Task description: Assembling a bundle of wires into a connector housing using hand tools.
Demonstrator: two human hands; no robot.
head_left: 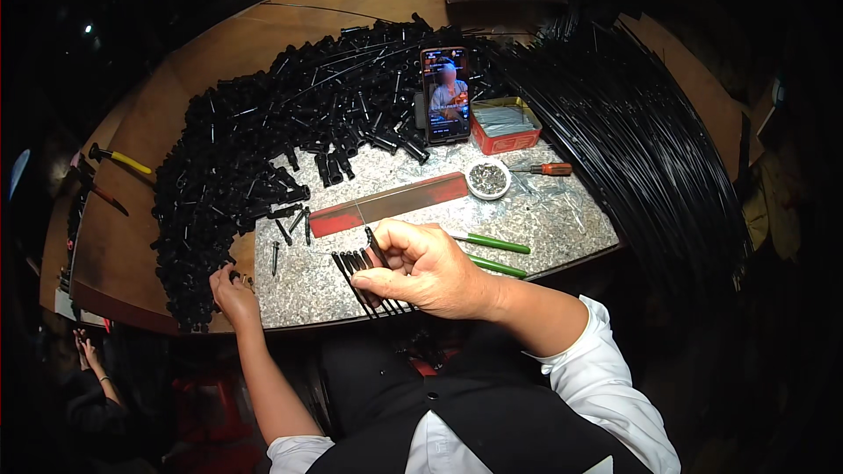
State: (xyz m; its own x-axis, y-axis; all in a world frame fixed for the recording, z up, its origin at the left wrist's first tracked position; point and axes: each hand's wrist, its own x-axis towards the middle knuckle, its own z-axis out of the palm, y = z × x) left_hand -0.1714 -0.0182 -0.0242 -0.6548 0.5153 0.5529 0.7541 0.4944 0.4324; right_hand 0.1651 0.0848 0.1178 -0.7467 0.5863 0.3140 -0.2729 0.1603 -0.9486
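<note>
Rods (362,274) fanned in R hand (428,270), fingers pinched on them over table (562,219) front | L hand (232,291) fingers in tube pile (263,140), grip unclear | risk: loose pinch, rods slip off edge; L nudge spills pile

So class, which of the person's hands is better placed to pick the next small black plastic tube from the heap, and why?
Probably the left hand: it already rests at the edge of the heap of small black plastic tubes, while the right hand is full, gripping a bunch of thin black rods.
</note>
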